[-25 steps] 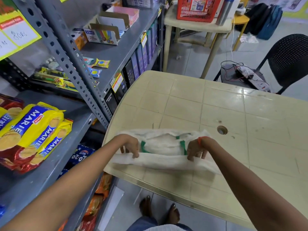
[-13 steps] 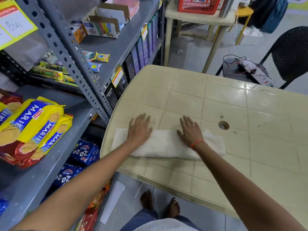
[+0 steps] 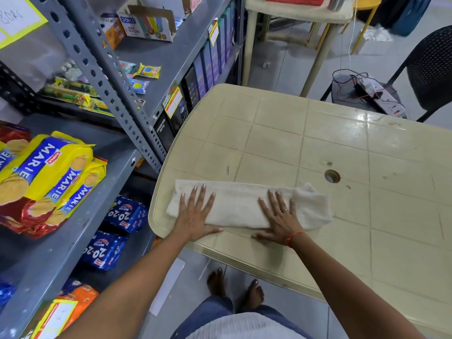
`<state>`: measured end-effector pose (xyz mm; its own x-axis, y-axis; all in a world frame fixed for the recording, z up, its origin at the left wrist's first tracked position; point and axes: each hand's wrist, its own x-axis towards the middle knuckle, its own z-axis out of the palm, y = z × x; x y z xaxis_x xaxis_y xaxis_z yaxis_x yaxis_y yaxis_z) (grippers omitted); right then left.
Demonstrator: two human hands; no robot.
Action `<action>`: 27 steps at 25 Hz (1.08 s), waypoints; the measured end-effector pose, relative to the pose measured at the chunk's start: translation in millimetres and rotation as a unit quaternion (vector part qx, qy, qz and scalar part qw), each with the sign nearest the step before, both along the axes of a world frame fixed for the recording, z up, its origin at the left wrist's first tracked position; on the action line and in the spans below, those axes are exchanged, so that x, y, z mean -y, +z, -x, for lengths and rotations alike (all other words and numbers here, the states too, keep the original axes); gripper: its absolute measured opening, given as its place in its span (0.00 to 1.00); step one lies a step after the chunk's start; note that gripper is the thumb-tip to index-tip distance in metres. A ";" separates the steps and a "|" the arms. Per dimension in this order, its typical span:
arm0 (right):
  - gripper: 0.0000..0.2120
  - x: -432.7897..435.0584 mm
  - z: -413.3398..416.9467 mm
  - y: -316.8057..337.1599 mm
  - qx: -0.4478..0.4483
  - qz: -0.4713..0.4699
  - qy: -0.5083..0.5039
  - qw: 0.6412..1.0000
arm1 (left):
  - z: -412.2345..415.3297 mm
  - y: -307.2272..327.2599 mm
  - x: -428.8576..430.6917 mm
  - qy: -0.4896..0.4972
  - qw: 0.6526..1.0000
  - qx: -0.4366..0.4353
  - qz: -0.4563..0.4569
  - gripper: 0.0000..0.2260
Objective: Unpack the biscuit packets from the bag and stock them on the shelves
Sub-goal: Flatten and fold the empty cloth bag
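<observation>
The white bag (image 3: 239, 204) lies folded into a flat strip near the front left corner of the beige plastic table (image 3: 342, 143). My left hand (image 3: 194, 214) rests flat on its left part, fingers spread. My right hand (image 3: 281, 216) presses flat on its right part, fingers spread, with a ring and an orange wrist thread. Neither hand grips anything. Yellow Marie biscuit packets (image 3: 44, 177) are stacked on the grey shelf (image 3: 73, 241) at my left. Blue 20-20 butter biscuit packets (image 3: 117, 231) sit on the shelf below.
A grey slotted upright (image 3: 117, 94) of the rack stands between shelf and table. Upper shelves hold small boxes (image 3: 146, 23) and sachets. A black chair (image 3: 425, 74) with a power strip stands at the back right, and a second beige table (image 3: 305, 13) behind. My feet are under the table edge.
A second ago both hands were folding the bag, green handles showing. Then they laid it flat. Now both hands have slid back toward the near edge, pressing the folded strip.
</observation>
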<state>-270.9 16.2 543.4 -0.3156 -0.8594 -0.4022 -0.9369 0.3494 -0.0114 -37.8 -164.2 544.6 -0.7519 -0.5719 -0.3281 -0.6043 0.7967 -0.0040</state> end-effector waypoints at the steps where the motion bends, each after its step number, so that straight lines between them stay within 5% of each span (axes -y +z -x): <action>1: 0.47 1.3 0.1 0.8 -0.007 -0.012 0.014 1.000 | 1.8 2.2 -0.1 -0.006 1.000 0.002 0.009 0.47; 5: 0.28 10.0 -6.2 7.9 -0.012 -0.001 -0.007 1.000 | 20.0 12.2 -23.0 -0.049 0.998 -0.014 0.025 0.42; 10: 0.30 29.3 -16.5 37.1 0.094 0.103 -0.107 0.984 | 66.0 27.6 -51.5 0.073 0.996 -0.025 -0.048 0.35; 13: 0.30 36.0 -21.5 57.1 0.172 0.209 -0.180 0.946 | 86.5 49.3 -41.5 0.172 0.962 -0.151 -0.151 0.26; 15: 0.28 42.5 -24.9 73.2 0.237 0.278 -0.231 0.902 | 100.4 71.3 -39.0 0.256 0.879 -0.277 -0.292 0.22; 19: 0.28 65.3 -42.7 111.9 0.369 0.370 -0.275 0.807 | 132.1 120.6 -48.8 0.371 0.605 -0.416 -0.568 0.18; 21: 0.28 75.1 -51.6 124.1 0.407 0.388 -0.261 0.785 | 132.4 138.1 -46.4 0.377 0.464 -0.470 -0.650 0.23; 22: 0.28 78.2 -53.7 126.9 0.424 0.393 -0.251 0.776 | 128.0 143.9 -41.0 0.370 0.419 -0.493 -0.667 0.24; 27: 0.32 81.8 -28.8 136.2 0.413 0.412 -0.329 0.743 | 91.2 163.4 -3.2 0.345 0.357 -0.541 -0.679 0.20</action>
<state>-242.0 -65.7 679.5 -0.7142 -0.6904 -0.1154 -0.1209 0.2841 -0.9511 -129.0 -160.9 708.1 -0.6925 -0.6087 -0.3872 0.2784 -0.7207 0.6349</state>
